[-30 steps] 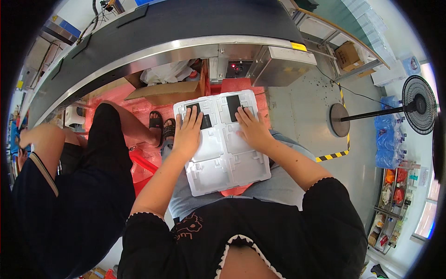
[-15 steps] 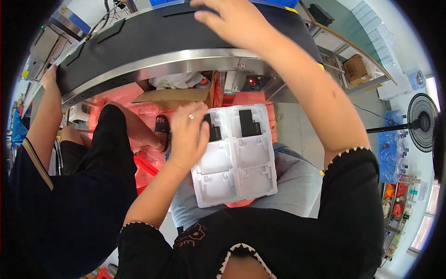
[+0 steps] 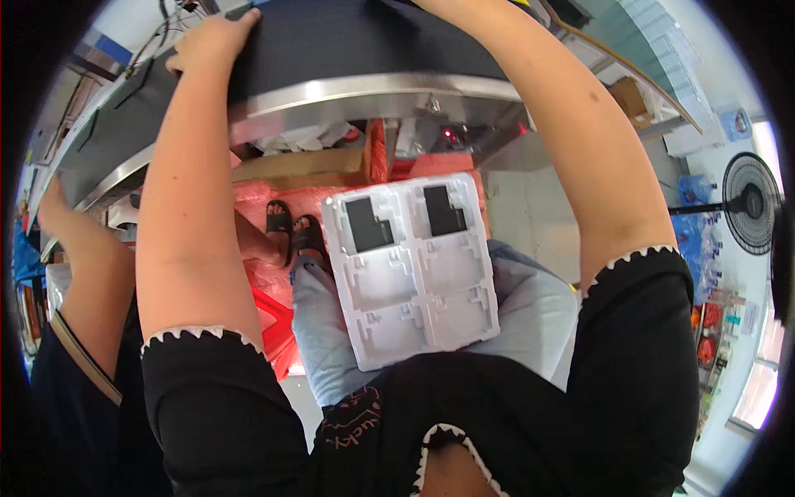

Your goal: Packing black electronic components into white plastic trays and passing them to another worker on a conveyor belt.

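Left hand (image 3: 211,40) flat on dark conveyor belt (image 3: 348,37), fingers spread, gripping nothing. Right hand out of frame past top edge, only forearm visible; finger state cannot tell. White moulded tray (image 3: 410,269) rests on lap, well apart from both hands, untouched. Two black parts (image 3: 368,225) sit in tray's far compartments.

The right hand is cut off by the top edge, beyond the belt (image 3: 348,41). The left hand (image 3: 211,41) rests on the belt, its fingertips hidden. A neighbour's hand (image 3: 51,207) is half lost at the dark rim.
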